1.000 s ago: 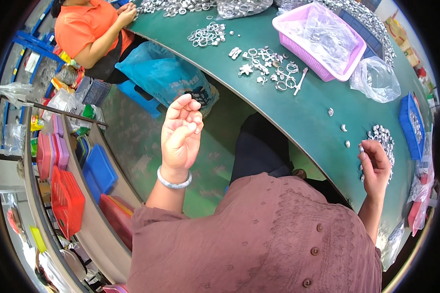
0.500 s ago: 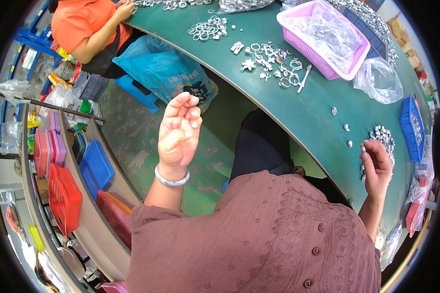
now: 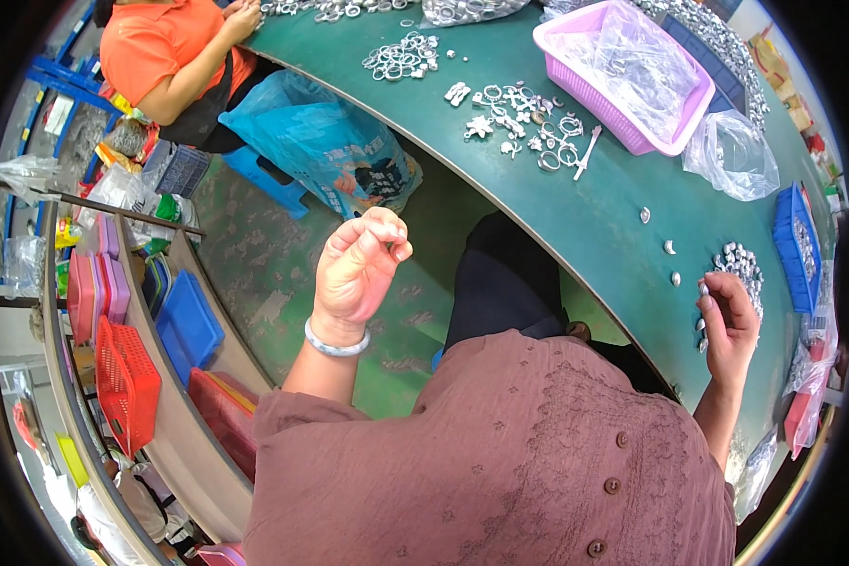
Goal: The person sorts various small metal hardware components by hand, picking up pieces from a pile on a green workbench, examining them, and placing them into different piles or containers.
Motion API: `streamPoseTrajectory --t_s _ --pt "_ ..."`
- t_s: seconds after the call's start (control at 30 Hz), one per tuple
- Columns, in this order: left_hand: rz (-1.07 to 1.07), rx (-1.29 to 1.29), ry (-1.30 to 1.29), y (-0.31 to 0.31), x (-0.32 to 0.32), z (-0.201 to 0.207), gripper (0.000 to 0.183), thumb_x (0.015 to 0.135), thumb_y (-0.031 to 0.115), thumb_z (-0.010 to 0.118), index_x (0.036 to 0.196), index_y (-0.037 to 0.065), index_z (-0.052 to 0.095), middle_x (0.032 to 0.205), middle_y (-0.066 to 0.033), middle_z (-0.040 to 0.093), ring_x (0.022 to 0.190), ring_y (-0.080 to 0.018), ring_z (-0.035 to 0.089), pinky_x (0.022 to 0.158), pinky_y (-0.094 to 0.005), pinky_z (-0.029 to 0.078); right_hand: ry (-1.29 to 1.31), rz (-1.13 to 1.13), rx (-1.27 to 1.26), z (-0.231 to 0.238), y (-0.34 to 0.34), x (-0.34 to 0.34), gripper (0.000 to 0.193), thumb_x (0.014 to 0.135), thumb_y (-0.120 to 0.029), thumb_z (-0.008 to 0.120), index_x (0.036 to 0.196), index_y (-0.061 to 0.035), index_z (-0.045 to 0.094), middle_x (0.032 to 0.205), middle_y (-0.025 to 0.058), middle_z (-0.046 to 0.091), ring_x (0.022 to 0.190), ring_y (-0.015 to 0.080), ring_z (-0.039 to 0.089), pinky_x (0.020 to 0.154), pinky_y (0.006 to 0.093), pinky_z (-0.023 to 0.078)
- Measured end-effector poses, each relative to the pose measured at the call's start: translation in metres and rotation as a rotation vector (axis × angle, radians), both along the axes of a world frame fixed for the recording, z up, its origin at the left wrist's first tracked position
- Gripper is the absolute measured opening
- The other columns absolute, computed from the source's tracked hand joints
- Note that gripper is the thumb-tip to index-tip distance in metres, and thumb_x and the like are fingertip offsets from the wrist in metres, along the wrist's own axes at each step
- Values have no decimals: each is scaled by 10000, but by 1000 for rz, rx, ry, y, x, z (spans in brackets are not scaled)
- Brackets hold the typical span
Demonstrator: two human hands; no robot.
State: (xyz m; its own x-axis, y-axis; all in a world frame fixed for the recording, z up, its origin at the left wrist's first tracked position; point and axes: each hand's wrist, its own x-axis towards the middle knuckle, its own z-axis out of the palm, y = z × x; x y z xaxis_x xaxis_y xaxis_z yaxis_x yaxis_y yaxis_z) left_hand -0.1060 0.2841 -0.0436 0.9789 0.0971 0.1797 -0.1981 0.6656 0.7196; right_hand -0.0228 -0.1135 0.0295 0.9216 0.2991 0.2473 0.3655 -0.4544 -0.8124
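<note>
Over the green tabletop [image 3: 599,208], the right hand [image 3: 733,325] still pinches a silver metal piece [image 3: 704,290] near a silver heap [image 3: 740,267]; the left hand [image 3: 354,281] has closed thumb to fingertips, contents unclear, so both now pinch.

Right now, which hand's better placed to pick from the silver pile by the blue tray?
Right hand, likely: it's beside the silver pile, though seemingly pinching a piece; left hand is clear of the table.

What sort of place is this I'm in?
Probably a workshop or small factory handling little metal parts. A long green table carries heaps of small silvery pieces and rings, a co-worker in orange is at the same table, and plastic trays stand on shelving.
</note>
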Motion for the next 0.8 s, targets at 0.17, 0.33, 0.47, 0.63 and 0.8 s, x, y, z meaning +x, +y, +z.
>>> streamPoseTrajectory --t_s 0.17,0.33,0.47,0.63,0.8 --pt "23 54 7 -1 -2 4 131 836 160 545 893 60 608 914 -41 495 874 -158 438 705 -282 362 0 5 -10 1 0 0 198 757 77 506 941 21 554 917 53 524 802 92 501 697 202 407" --pt "127 213 143 0 0 -1 117 812 40 531 901 18 604 802 -52 558 712 -128 511 644 -249 414 -6 -19 -7 -1 0 0 196 752 77 509 934 22 556 900 56 531 784 97 510 689 209 418" --pt "119 1496 517 15 3 -39 153 729 181 667 754 41 608 643 -38 563 571 -173 528 554 -277 423 -2 8 -12 2 2 0 180 748 68 516 917 29 567 875 74 547 777 116 532 688 218 432" --pt "142 1748 662 38 -16 -94 213 604 112 717 781 69 606 742 -85 542 749 -226 564 610 -319 463 335 -39 274 -11 4 3 231 801 -57 566 1021 10 551 905 82 581 800 137 567 693 236 471" --pt "336 1609 240 21 3 -79 291 641 -59 632 909 50 598 804 -73 543 692 -167 552 583 -261 477 686 45 796 -15 18 13 137 825 -63 556 938 14 551 826 106 595 638 136 565 593 249 471"
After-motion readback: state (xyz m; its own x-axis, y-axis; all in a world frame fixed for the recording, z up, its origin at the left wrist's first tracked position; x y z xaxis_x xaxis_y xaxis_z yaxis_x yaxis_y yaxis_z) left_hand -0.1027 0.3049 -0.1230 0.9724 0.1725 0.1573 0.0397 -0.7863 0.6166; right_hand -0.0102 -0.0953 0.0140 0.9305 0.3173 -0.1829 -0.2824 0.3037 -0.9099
